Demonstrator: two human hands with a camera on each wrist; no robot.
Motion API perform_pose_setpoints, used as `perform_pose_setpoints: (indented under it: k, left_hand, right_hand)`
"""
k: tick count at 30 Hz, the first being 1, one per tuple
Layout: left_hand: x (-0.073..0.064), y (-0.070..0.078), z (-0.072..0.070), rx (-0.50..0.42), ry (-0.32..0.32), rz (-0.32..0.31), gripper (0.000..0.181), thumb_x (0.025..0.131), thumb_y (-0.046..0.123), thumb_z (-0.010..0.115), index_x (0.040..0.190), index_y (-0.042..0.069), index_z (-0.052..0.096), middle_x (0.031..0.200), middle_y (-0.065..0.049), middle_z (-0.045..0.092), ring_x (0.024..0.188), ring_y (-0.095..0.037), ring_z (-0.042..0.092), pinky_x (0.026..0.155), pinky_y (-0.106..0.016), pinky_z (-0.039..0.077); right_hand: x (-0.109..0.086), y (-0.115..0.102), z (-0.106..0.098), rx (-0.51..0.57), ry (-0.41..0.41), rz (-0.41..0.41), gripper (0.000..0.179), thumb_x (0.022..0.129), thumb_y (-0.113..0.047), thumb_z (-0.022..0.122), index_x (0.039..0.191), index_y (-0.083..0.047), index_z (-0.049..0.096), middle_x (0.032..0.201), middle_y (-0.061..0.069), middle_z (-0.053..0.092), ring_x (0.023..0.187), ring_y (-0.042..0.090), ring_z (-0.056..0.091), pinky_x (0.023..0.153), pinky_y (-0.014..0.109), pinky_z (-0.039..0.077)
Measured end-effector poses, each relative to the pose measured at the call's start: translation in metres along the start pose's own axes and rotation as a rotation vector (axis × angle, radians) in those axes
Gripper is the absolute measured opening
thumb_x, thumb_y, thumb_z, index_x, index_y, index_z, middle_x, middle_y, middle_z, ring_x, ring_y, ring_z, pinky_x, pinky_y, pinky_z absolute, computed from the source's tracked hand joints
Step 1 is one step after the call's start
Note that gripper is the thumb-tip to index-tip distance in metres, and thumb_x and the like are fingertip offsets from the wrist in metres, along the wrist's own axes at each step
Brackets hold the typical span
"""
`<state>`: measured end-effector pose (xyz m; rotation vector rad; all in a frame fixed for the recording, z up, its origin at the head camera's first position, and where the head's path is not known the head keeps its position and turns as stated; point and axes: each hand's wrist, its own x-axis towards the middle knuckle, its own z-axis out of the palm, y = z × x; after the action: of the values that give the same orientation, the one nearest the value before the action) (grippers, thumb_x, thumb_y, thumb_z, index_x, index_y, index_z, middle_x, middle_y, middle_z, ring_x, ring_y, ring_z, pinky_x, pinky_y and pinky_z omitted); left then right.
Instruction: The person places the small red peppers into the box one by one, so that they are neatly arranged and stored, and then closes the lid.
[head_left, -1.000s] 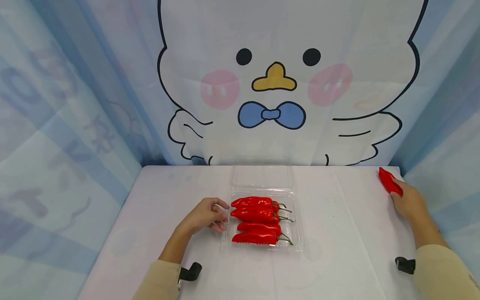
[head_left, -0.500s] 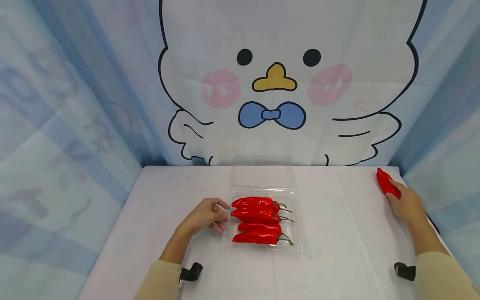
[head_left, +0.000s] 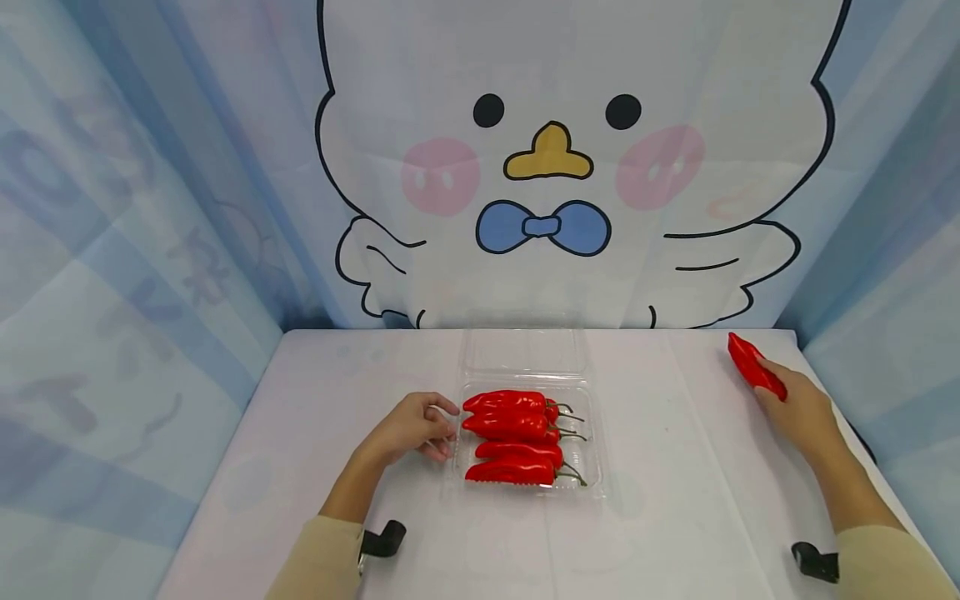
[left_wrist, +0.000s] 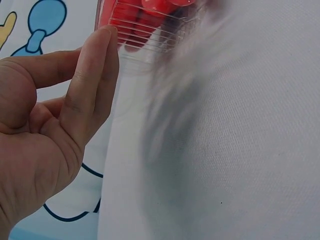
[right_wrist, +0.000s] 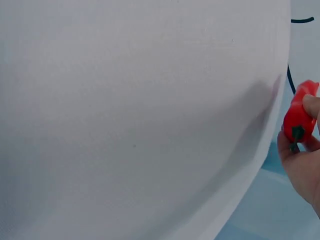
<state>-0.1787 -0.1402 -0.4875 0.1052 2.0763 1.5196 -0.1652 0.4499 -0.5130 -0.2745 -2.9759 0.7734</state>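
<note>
In the head view my right hand (head_left: 804, 410) grips a red chili pepper (head_left: 752, 365) above the far right part of the table, its tip pointing to the back left. The right wrist view shows the green stem end of this pepper (right_wrist: 299, 122) between the thumb and fingers. A clear plastic clamshell box (head_left: 595, 467) lies at the middle with its lid (head_left: 525, 352) folded back. Several red peppers (head_left: 510, 428) lie side by side in it, stems to the right. My left hand (head_left: 412, 427) stays at the box's left side, fingers loosely bent, fingertips right at the wall (left_wrist: 145, 30).
A white cloth covers the table (head_left: 675, 500). Behind it hangs a curtain (head_left: 555, 275) with a cartoon bird print, and blue curtains (head_left: 112, 333) close in both sides. Black wrist mounts (head_left: 384, 539) stick out from the sleeves.
My right hand has moved left from the table's far right corner, carrying the pepper. My left hand and the box have stayed in place.
</note>
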Motion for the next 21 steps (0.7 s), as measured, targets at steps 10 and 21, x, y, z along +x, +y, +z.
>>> perform_pose_setpoints:
  k: [10, 21]
  left_hand:
    - [-0.001, 0.002, 0.0, 0.001, -0.005, -0.002, 0.03, 0.097, 0.005, 0.067, 0.125, -0.004, 0.06, 0.089, -0.014, 0.073, 0.061, -0.019, 0.07, 0.063, -0.034, 0.065]
    - [-0.001, 0.002, 0.0, 0.002, 0.003, -0.005, 0.03, 0.096, 0.005, 0.069, 0.124, -0.002, 0.062, 0.086, -0.012, 0.073, 0.06, -0.019, 0.071, 0.063, -0.034, 0.065]
  right_hand:
    - [-0.011, -0.024, -0.007, -0.005, 0.049, -0.146, 0.064, 0.101, -0.01, 0.064, 0.157, -0.001, 0.035, 0.141, 0.041, 0.043, 0.118, 0.058, 0.043, 0.087, 0.079, 0.049]
    - [-0.027, -0.067, -0.015, -0.002, 0.067, -0.282, 0.064, 0.094, -0.003, 0.072, 0.152, -0.002, 0.045, 0.141, 0.035, 0.047, 0.117, 0.054, 0.047, 0.083, 0.074, 0.055]
